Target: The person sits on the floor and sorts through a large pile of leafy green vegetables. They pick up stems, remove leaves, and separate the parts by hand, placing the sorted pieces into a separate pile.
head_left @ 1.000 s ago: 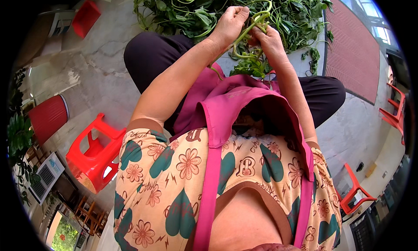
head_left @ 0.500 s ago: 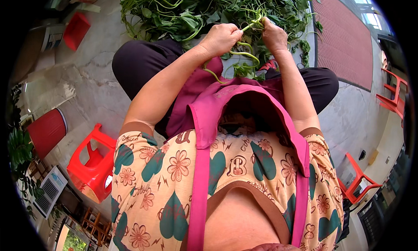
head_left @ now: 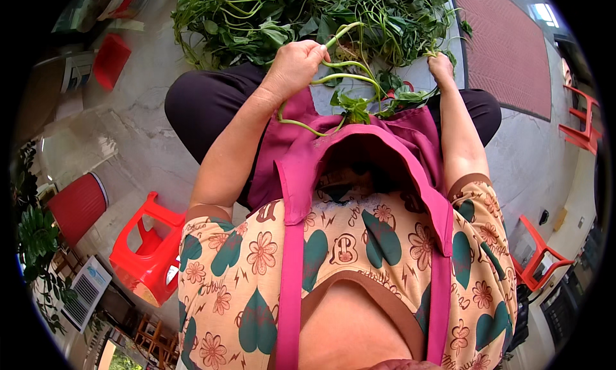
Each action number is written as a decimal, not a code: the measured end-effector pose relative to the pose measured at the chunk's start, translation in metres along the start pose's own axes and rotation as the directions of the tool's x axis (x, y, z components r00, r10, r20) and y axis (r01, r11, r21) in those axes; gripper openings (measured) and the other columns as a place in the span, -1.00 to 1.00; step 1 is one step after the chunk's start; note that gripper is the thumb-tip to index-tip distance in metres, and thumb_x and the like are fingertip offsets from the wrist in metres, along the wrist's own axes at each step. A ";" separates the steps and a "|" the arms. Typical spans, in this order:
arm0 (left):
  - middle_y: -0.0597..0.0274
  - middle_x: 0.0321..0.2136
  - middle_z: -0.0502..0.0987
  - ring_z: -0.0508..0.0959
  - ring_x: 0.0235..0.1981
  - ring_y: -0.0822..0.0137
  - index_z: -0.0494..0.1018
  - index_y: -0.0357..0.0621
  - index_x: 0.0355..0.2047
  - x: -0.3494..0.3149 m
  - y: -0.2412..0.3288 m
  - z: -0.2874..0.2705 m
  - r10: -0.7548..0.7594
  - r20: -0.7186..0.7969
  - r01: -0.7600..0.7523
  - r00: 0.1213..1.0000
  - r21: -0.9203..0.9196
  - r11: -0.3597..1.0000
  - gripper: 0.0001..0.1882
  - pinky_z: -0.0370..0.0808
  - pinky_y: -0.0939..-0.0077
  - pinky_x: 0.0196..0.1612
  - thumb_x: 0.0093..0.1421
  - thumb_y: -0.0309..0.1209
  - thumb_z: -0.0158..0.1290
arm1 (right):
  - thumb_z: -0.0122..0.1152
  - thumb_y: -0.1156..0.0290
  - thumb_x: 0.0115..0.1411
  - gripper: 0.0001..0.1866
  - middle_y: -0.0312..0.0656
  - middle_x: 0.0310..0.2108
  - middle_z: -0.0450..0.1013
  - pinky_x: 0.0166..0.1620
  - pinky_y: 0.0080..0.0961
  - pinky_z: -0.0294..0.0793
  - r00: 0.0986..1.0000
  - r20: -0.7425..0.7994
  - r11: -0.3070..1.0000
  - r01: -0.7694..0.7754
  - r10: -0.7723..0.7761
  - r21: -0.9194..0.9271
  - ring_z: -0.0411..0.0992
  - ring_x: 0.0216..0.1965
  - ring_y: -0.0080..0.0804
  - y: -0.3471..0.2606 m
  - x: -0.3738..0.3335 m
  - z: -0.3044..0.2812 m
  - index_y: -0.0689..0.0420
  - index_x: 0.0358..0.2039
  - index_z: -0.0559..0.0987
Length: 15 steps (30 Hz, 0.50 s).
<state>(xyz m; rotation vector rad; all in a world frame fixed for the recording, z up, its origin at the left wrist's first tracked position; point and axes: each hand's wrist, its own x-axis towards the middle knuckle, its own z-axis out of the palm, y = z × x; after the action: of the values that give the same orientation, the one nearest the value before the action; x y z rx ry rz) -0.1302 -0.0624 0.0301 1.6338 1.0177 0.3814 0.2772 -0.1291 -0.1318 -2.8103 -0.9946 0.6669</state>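
A long green leafy vine [head_left: 351, 80] loops over my lap, its leaves bunched on the magenta apron [head_left: 378, 127]. My left hand [head_left: 294, 67] is closed round its stem, and the pale end pokes out past the thumb toward the upper right. Off to the right, at the edge of the heap, my right hand [head_left: 441, 68] is closed, fingertips together. A bit of yellowish-green stem shows at those fingertips, partly hidden. In front of both hands lies a big heap of leafy green vines [head_left: 269, 31].
Beside the heap on the right lies a reddish mat [head_left: 504, 56]. Red plastic stools stand on the left [head_left: 149, 242] and right [head_left: 539, 258]. A red container [head_left: 111, 61] sits at the far left on the grey marbled floor [head_left: 144, 123].
My hands have moved apart: the right one went right and down to the heap's edge, the left one slightly left with the vine. More of the vine's loops now show between them.
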 end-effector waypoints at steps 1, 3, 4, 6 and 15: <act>0.49 -0.78 0.23 0.20 -0.73 0.64 0.49 -0.16 -0.46 0.002 -0.005 -0.004 -0.043 0.007 0.043 0.999 -0.033 0.999 -0.71 0.16 0.70 -0.66 0.24 -0.28 -0.14 | 0.12 0.14 0.08 -0.65 -0.13 -0.34 0.46 -0.30 -0.37 0.36 0.999 -0.021 0.969 0.038 -0.034 0.245 0.41 -0.34 -0.25 -0.002 -0.002 -0.003 0.09 -0.19 0.51; 0.52 -0.78 0.20 0.15 -0.74 0.66 0.49 -0.17 -0.45 0.008 -0.005 -0.006 -0.035 0.000 0.035 0.999 -0.103 0.994 -0.72 0.11 0.71 -0.67 0.24 -0.29 -0.15 | 0.23 0.19 0.05 -0.68 -0.30 -0.61 0.42 -0.62 -0.58 0.28 0.979 -0.057 0.656 0.173 -0.194 0.735 0.32 -0.69 -0.54 -0.035 -0.029 -0.025 0.13 -0.25 0.54; 0.52 -0.78 0.21 0.16 -0.73 0.66 0.49 -0.17 -0.45 0.012 -0.004 -0.004 -0.024 -0.018 0.022 1.000 -0.113 0.993 -0.72 0.11 0.71 -0.67 0.23 -0.28 -0.14 | 0.25 0.31 0.06 -0.78 -0.44 -0.71 0.28 -0.74 -0.73 0.04 0.968 -0.161 0.505 0.239 -0.194 0.829 0.09 -0.77 -0.76 -0.072 -0.060 -0.038 0.14 -0.31 0.56; 0.49 -0.76 0.26 0.21 -0.71 0.64 0.49 -0.17 -0.45 0.017 -0.007 0.005 0.004 -0.061 -0.009 0.998 -0.088 0.996 -0.73 0.17 0.71 -0.65 0.22 -0.28 -0.11 | 0.11 0.34 0.17 -0.81 -0.44 -0.67 0.30 -0.64 -0.74 0.14 0.910 -0.095 0.393 0.267 -0.404 0.880 0.16 -0.72 -0.74 -0.113 -0.101 -0.060 0.17 -0.31 0.58; 0.32 -0.69 0.41 0.38 -0.62 0.56 0.49 -0.22 -0.38 0.022 -0.011 0.010 0.183 -0.276 -0.168 0.944 0.078 0.983 -0.75 0.35 0.61 -0.51 0.20 -0.30 -0.09 | 0.03 0.22 0.18 -0.75 -0.10 -0.56 0.45 -0.41 -0.40 0.38 0.645 0.233 0.640 0.518 -0.728 0.567 0.41 -0.54 -0.34 -0.191 -0.217 -0.037 0.16 -0.34 0.50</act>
<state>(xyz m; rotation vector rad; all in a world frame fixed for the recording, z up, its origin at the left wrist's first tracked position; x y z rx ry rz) -0.1152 -0.0518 0.0114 1.7581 1.1030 0.7299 0.0317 -0.1109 0.0251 -1.7136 -1.5515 1.2479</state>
